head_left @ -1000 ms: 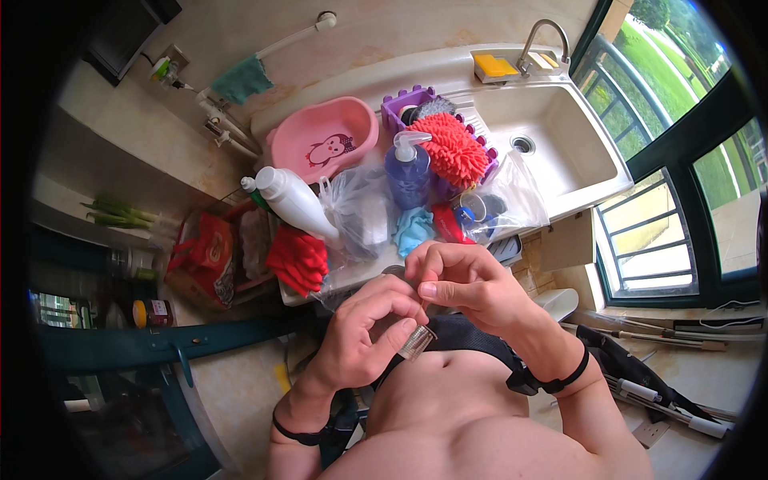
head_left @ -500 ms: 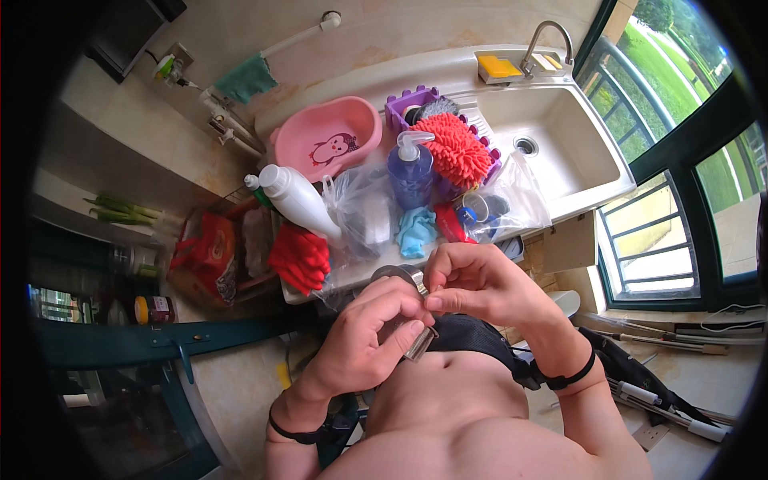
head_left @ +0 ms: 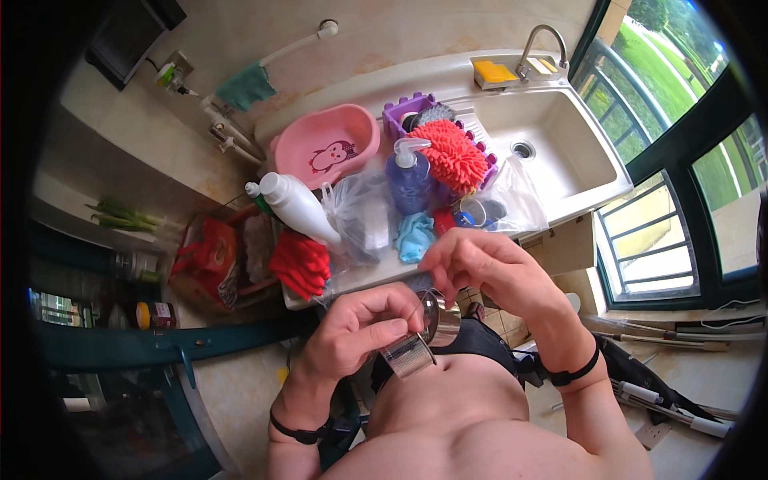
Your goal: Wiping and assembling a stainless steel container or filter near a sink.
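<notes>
My left hand (head_left: 364,328) is closed around a shiny metal mesh strainer (head_left: 410,354). Its fine-meshed cylindrical end points down toward my belly, and a rounded, reflective part shows beyond my fingertips. Just to the right and above, my right hand (head_left: 488,272) has its fingers curled and thumb and fingertips drawn together near the strainer's rounded part. Whatever those fingertips may hold is too small to make out. Both hands are in front of the white sink counter's near edge, close to my body.
On the counter stand a pink basin (head_left: 326,148), a white bottle (head_left: 300,206), a blue pump bottle (head_left: 410,180), a purple basket (head_left: 408,112) under a red microfibre mitt (head_left: 452,156), red gloves (head_left: 300,264) and a light-blue cloth (head_left: 415,237). The sink (head_left: 552,144) is to the right.
My right hand has lifted slightly up and away from the strainer. The left has lowered a little, and more of the strainer's mesh and rounded part now shows.
</notes>
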A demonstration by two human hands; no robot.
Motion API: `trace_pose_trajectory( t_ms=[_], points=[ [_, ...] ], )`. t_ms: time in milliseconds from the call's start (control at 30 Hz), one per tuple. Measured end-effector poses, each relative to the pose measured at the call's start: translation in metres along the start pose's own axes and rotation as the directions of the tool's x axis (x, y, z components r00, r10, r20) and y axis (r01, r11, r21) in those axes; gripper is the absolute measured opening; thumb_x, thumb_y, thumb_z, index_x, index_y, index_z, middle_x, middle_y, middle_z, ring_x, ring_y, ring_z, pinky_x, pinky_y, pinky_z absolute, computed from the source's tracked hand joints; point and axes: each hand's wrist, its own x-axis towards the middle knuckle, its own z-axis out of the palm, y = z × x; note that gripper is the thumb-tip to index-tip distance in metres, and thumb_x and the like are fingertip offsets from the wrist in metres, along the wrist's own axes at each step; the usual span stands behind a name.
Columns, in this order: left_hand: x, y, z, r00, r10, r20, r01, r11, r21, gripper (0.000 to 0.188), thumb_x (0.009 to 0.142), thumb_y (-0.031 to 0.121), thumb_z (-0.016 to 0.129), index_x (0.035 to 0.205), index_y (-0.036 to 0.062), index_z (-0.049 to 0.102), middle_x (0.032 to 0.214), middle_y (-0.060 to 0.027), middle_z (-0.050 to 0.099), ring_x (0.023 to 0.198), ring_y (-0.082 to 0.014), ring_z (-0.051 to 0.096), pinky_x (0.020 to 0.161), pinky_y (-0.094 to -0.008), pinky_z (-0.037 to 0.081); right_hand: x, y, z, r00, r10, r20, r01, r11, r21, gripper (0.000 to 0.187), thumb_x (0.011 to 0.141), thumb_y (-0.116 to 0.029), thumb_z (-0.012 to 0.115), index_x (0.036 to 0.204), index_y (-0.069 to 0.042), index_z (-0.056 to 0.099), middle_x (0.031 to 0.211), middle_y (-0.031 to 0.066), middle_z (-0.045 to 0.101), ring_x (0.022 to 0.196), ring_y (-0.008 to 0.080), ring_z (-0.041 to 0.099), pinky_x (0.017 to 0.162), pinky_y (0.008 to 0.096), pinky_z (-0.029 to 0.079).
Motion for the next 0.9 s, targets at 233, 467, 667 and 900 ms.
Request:
trace_pose_trajectory(
  t_ms=[233, 467, 667, 900],
  points=[
    [0.009, -0.017, -0.004, 0.999, -0.013, 0.039, 0.027, 0.928, -0.373, 0.032, 0.096, 0.02, 0.066, 0.116, -0.0044, 0.06, 0.113, -0.0119, 0.063, 0.107, -0.0169, 0.061, 0.096, -0.0309, 0.048, -0.004, -0.006, 0.018, 0.999, 0.051, -0.012, -0.052, 0.981, -0.189, 0.015, 0.103, -0.014, 0.063, 0.098, 0.0, 0.062, 0.08, 0.0019, 0.07, 0.061, 0.0044, 0.055, 0.051, 0.0215, 0.041],
    [0.012, -0.031, -0.011, 0.956, 0.293, 0.011, -0.292, 0.955, -0.055, 0.085, 0.075, 0.014, 0.092, 0.143, -0.0001, 0.043, 0.145, -0.0163, 0.05, 0.139, -0.0251, 0.047, 0.118, -0.0414, 0.037, -0.001, -0.002, 0.03, 0.961, 0.038, -0.273, -0.071, 0.991, -0.112, 0.018, 0.102, -0.018, 0.065, 0.094, -0.002, 0.063, 0.077, 0.0024, 0.069, 0.056, 0.0072, 0.059, 0.051, 0.0232, 0.05],
    [0.018, -0.038, -0.013, 0.962, 0.203, -0.182, -0.213, 0.976, -0.037, 0.073, 0.082, 0.006, 0.08, 0.143, -0.0005, 0.041, 0.143, -0.0182, 0.053, 0.134, -0.0255, 0.052, 0.115, -0.0426, 0.041, 0.005, 0.002, 0.024, 0.95, 0.048, -0.309, -0.068, 0.996, -0.055, 0.018, 0.101, -0.018, 0.066, 0.094, -0.002, 0.063, 0.078, 0.0052, 0.069, 0.059, 0.0104, 0.065, 0.051, 0.0244, 0.053],
    [0.019, -0.045, -0.011, 0.964, 0.157, -0.215, -0.202, 0.958, -0.203, 0.062, 0.09, 0.012, 0.071, 0.143, 0.0019, 0.039, 0.138, -0.0181, 0.057, 0.126, -0.0249, 0.058, 0.11, -0.042, 0.046, 0.011, 0.002, 0.02, 0.923, 0.007, -0.385, -0.019, 0.999, -0.026, 0.016, 0.101, -0.016, 0.067, 0.095, -0.002, 0.063, 0.075, 0.0076, 0.07, 0.061, 0.0125, 0.069, 0.048, 0.0239, 0.053]
  ],
)
